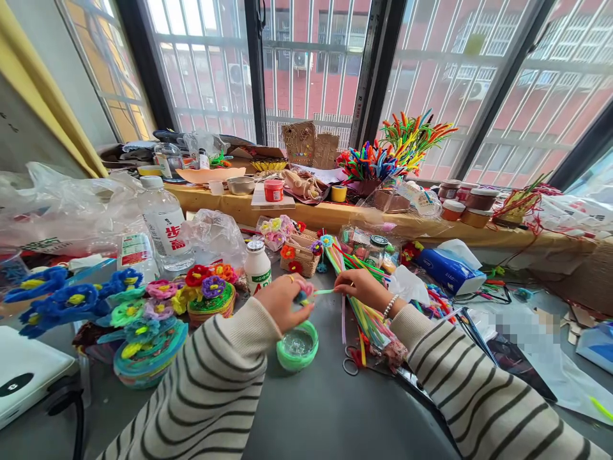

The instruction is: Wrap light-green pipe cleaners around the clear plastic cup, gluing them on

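Observation:
A small pink and teal fuzzy flower (305, 291), apparently of pipe cleaner, is in the closed fingers of my left hand (280, 303); the fingers partly hide it. From it a pale green stem (325, 292) runs sideways, its other end pinched by my right hand (364, 289). Just below my left hand stands a green-rimmed round bowl (313, 356) with a clear inside. Loose coloured pipe cleaners (371, 322) lie in a bundle under my right hand. Scissors (350, 367) rest beside the bundle, partly covered.
Pots of fuzzy flowers (149, 364) stand at left, near a white bottle (257, 263) and a large clear bottle (165, 223). A small woven basket (306, 263) is behind my hands. At right lie a blue tissue box (450, 271) and plastic sheets. Craft supplies crowd the window ledge (215, 206).

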Demonstrator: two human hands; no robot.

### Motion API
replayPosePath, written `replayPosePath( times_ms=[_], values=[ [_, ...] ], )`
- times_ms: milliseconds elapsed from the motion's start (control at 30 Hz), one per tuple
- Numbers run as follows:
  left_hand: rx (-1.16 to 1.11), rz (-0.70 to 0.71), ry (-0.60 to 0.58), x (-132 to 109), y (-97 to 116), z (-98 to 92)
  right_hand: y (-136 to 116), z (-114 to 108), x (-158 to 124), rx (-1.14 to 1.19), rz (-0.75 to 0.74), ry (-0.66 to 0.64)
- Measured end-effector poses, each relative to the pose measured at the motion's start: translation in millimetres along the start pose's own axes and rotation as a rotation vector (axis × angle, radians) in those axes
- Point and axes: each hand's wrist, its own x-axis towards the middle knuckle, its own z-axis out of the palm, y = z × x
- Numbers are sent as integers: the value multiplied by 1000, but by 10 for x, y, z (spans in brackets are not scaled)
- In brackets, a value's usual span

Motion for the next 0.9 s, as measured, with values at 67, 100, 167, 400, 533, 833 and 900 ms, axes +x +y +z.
replayPosePath(
  times_ms=[67, 100, 167, 400, 533, 833, 900],
  values=[
    [172, -123, -51, 153, -12, 5, 5, 1, 0, 26, -3, 15],
    [190, -145, -67, 214, -20, 16, 5, 1, 1, 38, -5, 25],
    [209, -174, -97, 298, -40, 51, 2, 2, 6, 56, -8, 45],
    [290, -167, -130, 350, -10, 111, -16, 14, 23, 0, -3, 23],
    [373, -155, -123, 329, 53, 61, 21, 32, 48, -110, 6, -13],
    [465, -135, 63, 238, 127, -141, 145, 44, 180, -323, 106, -12],
    [480, -144, 96, 215, 143, -194, 158, 35, 197, -350, 125, -6]
  ],
)
